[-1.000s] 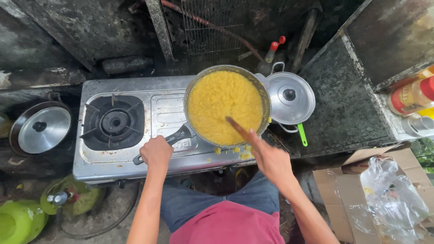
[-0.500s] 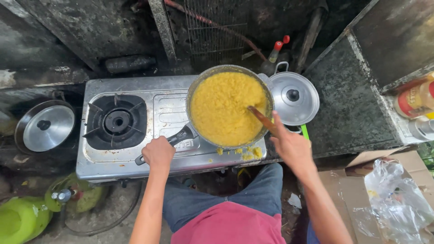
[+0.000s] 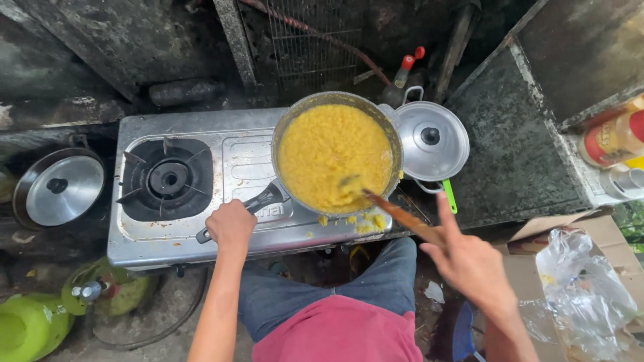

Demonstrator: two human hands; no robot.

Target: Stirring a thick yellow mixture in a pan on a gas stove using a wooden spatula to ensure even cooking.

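So: pan (image 3: 335, 107) of yellow grainy food (image 3: 332, 154) sits on the right-hand burner of a two-burner steel stove (image 3: 248, 161), overhanging the stove's right end. Food fills it nearly to the rim, which likely explains the yellow crumbs (image 3: 359, 221) spilled on the stove's front edge just below the pan.

Left hand (image 3: 230, 226) is closed around the pan's black handle (image 3: 258, 202), which points toward the person; reads as bracing the pan so it doesn't turn or slide under the stirring load.

Right hand (image 3: 469, 261) grips a wooden spatula (image 3: 396, 213) low on its shaft, index finger raised off it, other fingers wrapped. Spatula tip is buried in the food at the near edge of the pan; shallow angle suits scraping and turning from below.

Left burner (image 3: 168, 177) is bare, no pot on it.

Lidded steel pot (image 3: 429, 137) with a green handle stands just beside the pan on the right, touching or nearly so; can't tell which. A loose lid (image 3: 60, 189) rests left of the stove. Green gas cylinder (image 3: 27, 328) on the floor lower left, clear plastic bag (image 3: 583, 295) lower right.
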